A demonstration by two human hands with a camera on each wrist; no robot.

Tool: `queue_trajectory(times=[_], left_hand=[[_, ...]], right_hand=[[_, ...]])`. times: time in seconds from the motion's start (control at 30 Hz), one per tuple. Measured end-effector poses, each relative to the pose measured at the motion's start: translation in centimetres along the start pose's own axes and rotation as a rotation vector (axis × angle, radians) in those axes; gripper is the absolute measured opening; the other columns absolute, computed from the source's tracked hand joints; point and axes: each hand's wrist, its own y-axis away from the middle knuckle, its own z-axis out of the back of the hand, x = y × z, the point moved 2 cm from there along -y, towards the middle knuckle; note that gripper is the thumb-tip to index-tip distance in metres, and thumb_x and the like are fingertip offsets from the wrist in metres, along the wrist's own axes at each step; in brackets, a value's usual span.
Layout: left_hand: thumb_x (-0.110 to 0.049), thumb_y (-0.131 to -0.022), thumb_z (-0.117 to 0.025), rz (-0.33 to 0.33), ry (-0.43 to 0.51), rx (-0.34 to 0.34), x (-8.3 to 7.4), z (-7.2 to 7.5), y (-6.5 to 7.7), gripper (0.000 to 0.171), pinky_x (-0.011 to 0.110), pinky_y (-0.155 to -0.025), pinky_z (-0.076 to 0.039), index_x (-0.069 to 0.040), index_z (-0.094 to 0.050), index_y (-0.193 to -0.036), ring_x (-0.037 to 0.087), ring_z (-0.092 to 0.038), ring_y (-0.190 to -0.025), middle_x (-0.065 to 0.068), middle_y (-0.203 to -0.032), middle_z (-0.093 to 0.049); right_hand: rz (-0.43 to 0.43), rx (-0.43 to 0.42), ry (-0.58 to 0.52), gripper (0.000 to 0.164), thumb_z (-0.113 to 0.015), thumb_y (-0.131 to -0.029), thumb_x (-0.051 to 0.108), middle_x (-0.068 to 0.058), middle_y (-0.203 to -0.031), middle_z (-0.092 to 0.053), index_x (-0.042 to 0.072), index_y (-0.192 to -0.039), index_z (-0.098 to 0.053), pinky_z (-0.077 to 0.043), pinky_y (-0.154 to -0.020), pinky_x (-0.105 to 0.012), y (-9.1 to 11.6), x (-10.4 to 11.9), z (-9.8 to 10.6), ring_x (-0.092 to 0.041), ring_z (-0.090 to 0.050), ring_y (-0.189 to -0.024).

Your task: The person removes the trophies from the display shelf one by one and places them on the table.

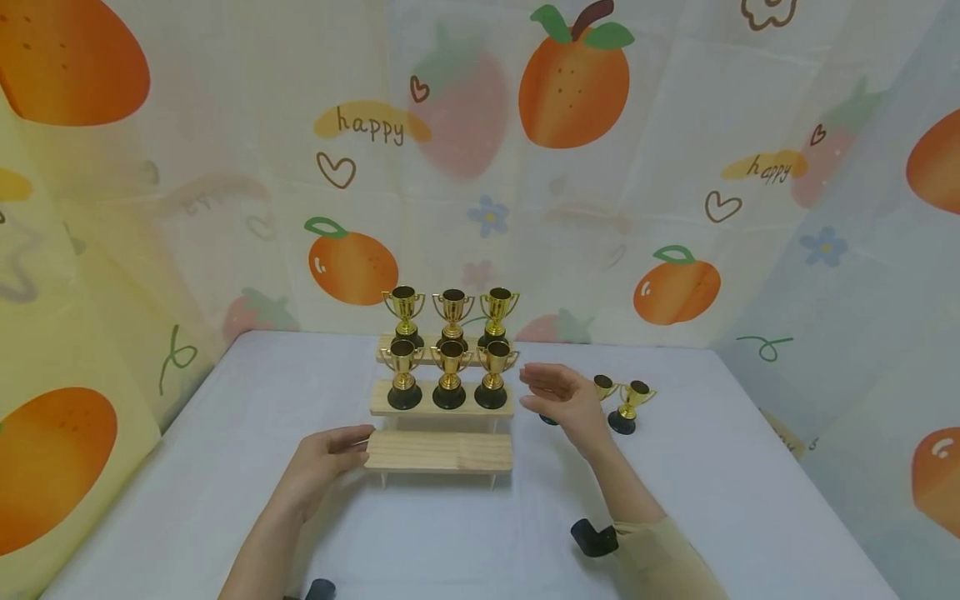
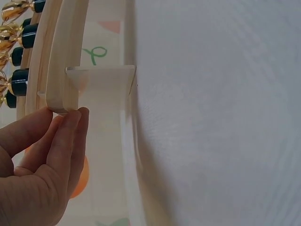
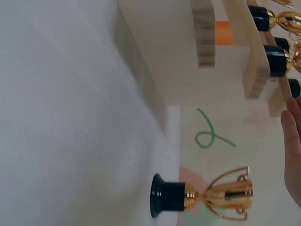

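A three-tier wooden display stand (image 1: 439,452) stands mid-table, its lowest board bare. Three small gold trophy cups (image 1: 451,358) with black bases are lined up on the middle tier, and three more trophy cups (image 1: 453,307) on the top tier. My left hand (image 1: 318,467) pinches the left end of the lowest board between thumb and fingers, close up in the left wrist view (image 2: 51,146). Off the right end of the middle tier, my right hand (image 1: 570,404) is raised with fingers extended and holds nothing. Only its fingertips' edge shows in the right wrist view.
To the right of the stand, a trophy cup (image 1: 632,407) stands on the white tabletop (image 1: 442,542). Another trophy cup (image 1: 604,387) is partly hidden behind my right hand. A fruit-patterned cloth (image 1: 465,200) hangs behind and at both sides of the table.
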Motion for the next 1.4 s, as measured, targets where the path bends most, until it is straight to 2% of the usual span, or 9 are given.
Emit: queue_trajectory(times=[0.3,0.47,0.53,0.83,1.1,1.4], left_hand=[[-0.002,-0.09,-0.063,-0.012,0.013,-0.001,0.2,0.1,-0.1,0.046,0.036,-0.097,-0.057,0.008,-0.055,-0.134,0.037,-0.062,-0.124,0.029,-0.138,-0.057],[-0.003,-0.09,-0.063,-0.015,0.005,-0.003,0.1,0.0,0.0,0.045,0.038,-0.099,-0.057,0.007,-0.055,-0.134,0.037,-0.062,-0.125,0.028,-0.138,-0.057],[-0.003,-0.09,-0.063,-0.01,0.005,-0.005,0.1,0.0,0.0,0.045,0.038,-0.098,-0.057,0.007,-0.055,-0.134,0.037,-0.062,-0.125,0.029,-0.138,-0.057],[-0.002,-0.09,-0.063,0.005,-0.001,-0.011,0.0,0.0,0.0,0.046,0.039,-0.099,-0.057,0.007,-0.055,-0.134,0.037,-0.062,-0.124,0.028,-0.137,-0.058],[-0.004,-0.091,-0.063,0.008,0.004,-0.009,0.1,-0.1,0.0,0.046,0.038,-0.099,-0.057,0.007,-0.055,-0.135,0.036,-0.062,-0.124,0.028,-0.137,-0.058],[-0.002,-0.09,-0.063,0.001,0.013,-0.011,0.1,0.0,-0.1,0.046,0.033,-0.096,-0.058,0.008,-0.054,-0.134,0.036,-0.063,-0.123,0.028,-0.136,-0.058]], right_hand=[[-0.041,0.002,-0.04,0.045,-0.079,-0.081,0.007,-0.022,-0.127,-0.066,0.002,-0.124,-0.064,-0.055,-0.098,-0.021,-1.3,0.0,-2.3,-0.016,-0.067,-0.114],[-0.06,-0.027,-0.056,0.043,-0.079,-0.08,0.005,-0.021,-0.125,-0.067,0.0,-0.12,-0.065,-0.056,-0.097,-0.022,-1.6,-0.1,-2.9,-0.033,-0.065,-0.118],[-0.063,-0.039,-0.052,0.042,-0.08,-0.079,0.005,-0.022,-0.123,-0.068,0.0,-0.119,-0.065,-0.056,-0.095,-0.022,-1.7,-0.2,-3.0,-0.035,-0.065,-0.118],[-0.065,-0.072,0.004,0.038,-0.081,-0.079,0.006,-0.02,-0.115,-0.071,0.001,-0.114,-0.068,-0.059,-0.089,-0.022,-1.9,-0.4,-3.4,-0.019,-0.072,-0.103],[-0.075,-0.063,0.016,0.038,-0.081,-0.077,0.001,-0.025,-0.115,-0.07,-0.002,-0.113,-0.068,-0.06,-0.086,-0.024,-2.0,-0.5,-3.8,-0.034,-0.072,-0.104],[-0.073,-0.102,0.067,0.037,-0.083,-0.075,0.003,-0.021,-0.112,-0.072,0.002,-0.109,-0.07,-0.061,-0.085,-0.024,-2.2,-0.9,-4.1,-0.032,-0.073,-0.102]])
